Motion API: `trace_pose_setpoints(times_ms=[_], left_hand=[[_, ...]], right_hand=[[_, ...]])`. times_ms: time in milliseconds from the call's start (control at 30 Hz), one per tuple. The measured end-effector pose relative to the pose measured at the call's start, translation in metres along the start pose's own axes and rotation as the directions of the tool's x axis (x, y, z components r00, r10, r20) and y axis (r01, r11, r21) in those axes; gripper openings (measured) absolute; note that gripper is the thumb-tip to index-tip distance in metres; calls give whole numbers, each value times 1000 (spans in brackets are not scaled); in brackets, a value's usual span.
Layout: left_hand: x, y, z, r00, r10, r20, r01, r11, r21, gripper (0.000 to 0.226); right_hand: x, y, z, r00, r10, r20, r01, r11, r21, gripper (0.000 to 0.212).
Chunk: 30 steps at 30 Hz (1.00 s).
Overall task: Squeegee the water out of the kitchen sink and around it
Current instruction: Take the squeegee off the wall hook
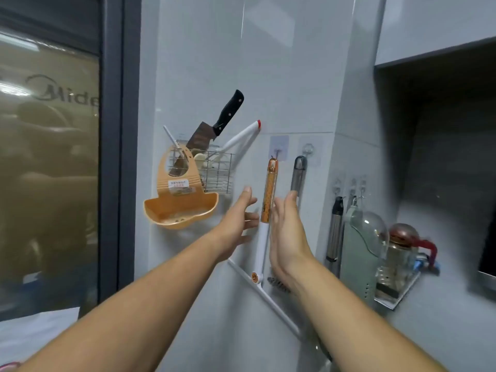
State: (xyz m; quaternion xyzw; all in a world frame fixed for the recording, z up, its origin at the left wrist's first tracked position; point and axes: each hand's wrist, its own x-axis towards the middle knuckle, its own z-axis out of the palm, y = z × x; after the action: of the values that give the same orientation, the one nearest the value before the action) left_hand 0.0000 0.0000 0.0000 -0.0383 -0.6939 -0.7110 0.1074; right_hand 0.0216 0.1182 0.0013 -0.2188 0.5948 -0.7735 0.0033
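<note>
On glossy tiled wall (281, 76): hung orange-handled squeegee (269, 194); left hand (241, 218), right hand (285, 232) flank it, grips apart.

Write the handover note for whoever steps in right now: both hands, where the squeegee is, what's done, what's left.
Left hand: open, fingers spread, just left of the squeegee, holding nothing.
Right hand: open, palm toward the handle from the right, not gripping.
Squeegee: hanging from an adhesive hook on the tiled wall, orange handle up, white blade at the bottom, angled down to the right.
Nearby: a grey-handled tool hangs to its right; a wire rack with a knife to its left.
Done: nothing visible; the sink is out of view.
Left: take the squeegee off the hook, then clear the sink and surround.
</note>
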Motion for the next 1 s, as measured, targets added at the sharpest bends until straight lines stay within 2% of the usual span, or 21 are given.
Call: trace_pose_setpoints(times_ms=[33, 167, 367, 500, 600, 767, 1000], left_hand=[[2, -1, 0, 1000, -7, 28, 8, 1000, -11, 59], [7, -4, -1, 992, -5, 125, 3, 1000, 16, 66], [2, 4, 1, 984, -27, 176, 25, 1000, 15, 75], [-1, 17, 2, 989, -9, 147, 3, 999, 40, 85], [-6, 23, 3, 993, 4, 117, -8, 999, 37, 85], [-24, 17, 1, 995, 3, 99, -6, 999, 33, 84], [-73, -25, -12, 993, -98, 59, 101, 994, -45, 80]], right_hand=[[1, 1, 2, 1000, -13, -3, 13, 1000, 8, 48], [11, 11, 3, 999, 19, 26, -19, 1000, -4, 52], [14, 8, -1, 998, 9, 69, -8, 1000, -25, 71], [9, -7, 1, 996, 3, 91, 1, 999, -49, 59], [9, -13, -3, 993, 2, 122, -2, 1000, -2, 77], [-6, -14, -2, 992, 48, 119, -55, 997, 51, 81], [-34, 22, -11, 967, 182, 178, -210, 965, 155, 94]])
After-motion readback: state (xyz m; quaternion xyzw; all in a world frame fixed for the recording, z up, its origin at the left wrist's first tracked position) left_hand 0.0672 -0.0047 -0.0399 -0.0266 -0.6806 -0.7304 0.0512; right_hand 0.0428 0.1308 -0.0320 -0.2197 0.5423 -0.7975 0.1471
